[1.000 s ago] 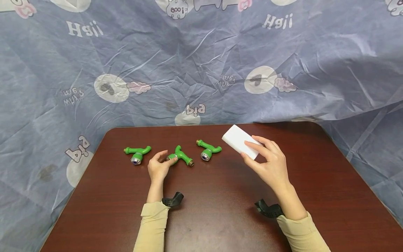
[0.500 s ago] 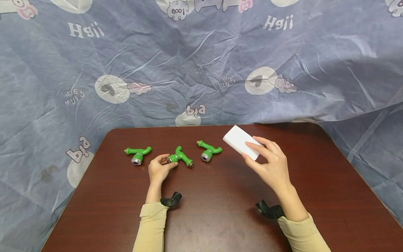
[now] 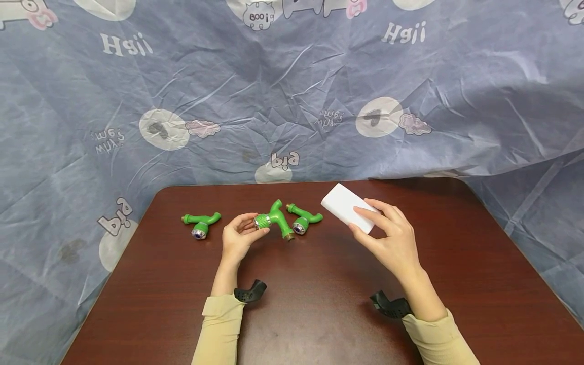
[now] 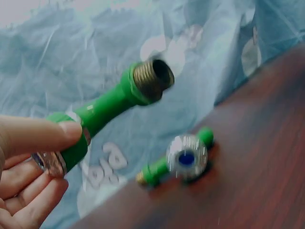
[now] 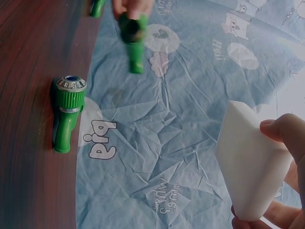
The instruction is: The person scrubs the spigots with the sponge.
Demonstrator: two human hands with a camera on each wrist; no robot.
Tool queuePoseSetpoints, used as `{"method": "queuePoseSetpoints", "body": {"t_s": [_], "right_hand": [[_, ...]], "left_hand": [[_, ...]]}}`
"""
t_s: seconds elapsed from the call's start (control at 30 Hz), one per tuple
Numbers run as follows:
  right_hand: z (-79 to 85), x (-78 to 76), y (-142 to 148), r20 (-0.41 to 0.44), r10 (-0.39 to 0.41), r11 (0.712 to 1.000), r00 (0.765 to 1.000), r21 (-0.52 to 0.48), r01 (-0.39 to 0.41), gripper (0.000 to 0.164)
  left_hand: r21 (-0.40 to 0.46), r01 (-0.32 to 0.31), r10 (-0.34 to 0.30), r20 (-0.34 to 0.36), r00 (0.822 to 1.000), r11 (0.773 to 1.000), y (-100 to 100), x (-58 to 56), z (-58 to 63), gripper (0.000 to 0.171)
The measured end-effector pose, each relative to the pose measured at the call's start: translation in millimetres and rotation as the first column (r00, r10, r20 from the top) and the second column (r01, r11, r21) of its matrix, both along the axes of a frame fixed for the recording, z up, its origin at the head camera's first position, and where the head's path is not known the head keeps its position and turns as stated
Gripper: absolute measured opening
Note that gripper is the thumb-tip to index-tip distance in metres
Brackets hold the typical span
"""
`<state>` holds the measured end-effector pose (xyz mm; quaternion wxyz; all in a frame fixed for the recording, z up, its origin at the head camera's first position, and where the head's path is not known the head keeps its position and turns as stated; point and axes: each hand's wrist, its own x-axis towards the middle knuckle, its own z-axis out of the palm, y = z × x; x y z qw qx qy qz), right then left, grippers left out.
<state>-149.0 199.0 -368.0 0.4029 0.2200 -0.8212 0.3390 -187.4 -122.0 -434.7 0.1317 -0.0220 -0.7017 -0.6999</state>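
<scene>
My left hand [image 3: 237, 238] pinches a green faucet [image 3: 277, 218] by its ribbed knob, thumb on one side and fingers on the other. In the left wrist view that faucet's brass threaded end [image 4: 153, 78] points up and away from the hand. My right hand [image 3: 390, 233] grips a white rectangular block [image 3: 347, 205] by its near end, held up above the table. The right wrist view shows the block [image 5: 252, 157] between thumb and fingers. Just right of the held faucet, a second green faucet [image 3: 304, 218] lies on the table.
A third green faucet [image 3: 201, 223] lies to the left on the dark wooden table [image 3: 310, 314]. Behind the table's far edge hangs a wrinkled blue-grey printed cloth [image 3: 255, 91]. Black bands [image 3: 250, 291] sit on both wrists.
My left hand has closed on the middle faucet's knob and raised it off the table, shifting it right toward the second faucet. The right hand and the white block have stayed nearly still.
</scene>
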Motion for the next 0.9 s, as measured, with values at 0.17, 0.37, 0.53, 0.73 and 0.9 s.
{"method": "queuePoseSetpoints", "body": {"t_s": [0.17,0.37,0.53,0.73,0.9], "right_hand": [[0.4,1.2,-2,-0.003,0.014,1.000,1.000,0.001,-0.014,0.031],[0.7,3.3,-6,-0.019,0.051,0.999,0.999,0.004,-0.051,0.031],[0.6,5.8,-12,-0.034,0.106,0.994,0.994,0.011,-0.106,0.032],[-4.1,8.7,-24,-0.035,0.179,0.983,0.983,0.058,-0.177,0.033],[-10.1,8.6,-29,0.008,0.150,0.983,0.989,0.110,-0.150,0.029]], "left_hand": [[0.005,0.083,-0.082,-0.102,0.991,0.997,19,17.8,33.9,0.046],[0.020,0.169,-0.161,-0.205,0.965,0.985,40,25.2,44.1,0.045],[-0.014,0.174,-0.172,-0.229,0.958,0.985,54,32.3,49.9,0.044],[-0.026,0.189,-0.189,-0.250,0.949,0.982,66,37.0,51.0,0.045],[-0.015,0.216,-0.212,-0.250,0.945,0.976,72,39.4,52.9,0.044]]}}
